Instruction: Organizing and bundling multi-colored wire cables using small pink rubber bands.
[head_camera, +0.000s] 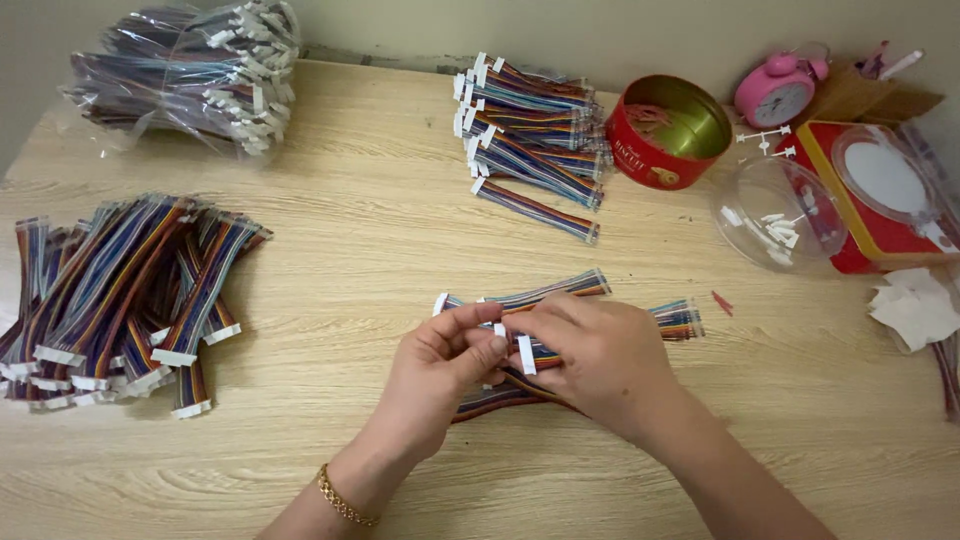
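Both my hands meet over a small bunch of rainbow ribbon cables (575, 290) with white connectors lying on the wooden table (380, 230). My left hand (440, 375) pinches the white connector end of one cable between thumb and fingers. My right hand (600, 360) grips the same bunch from the right, its fingers closed around the cables beside a white connector (526, 354). The cables' bare ends (680, 320) stick out past my right hand.
A large loose pile of ribbon cables (120, 300) lies at the left. A bagged bundle (200, 70) sits at the back left, a neat stack (530, 130) at the back centre. A red round tin (668, 130), a clear lid with small white parts (780, 215), a pink clock (780, 90) and a red box (885, 190) stand at the right.
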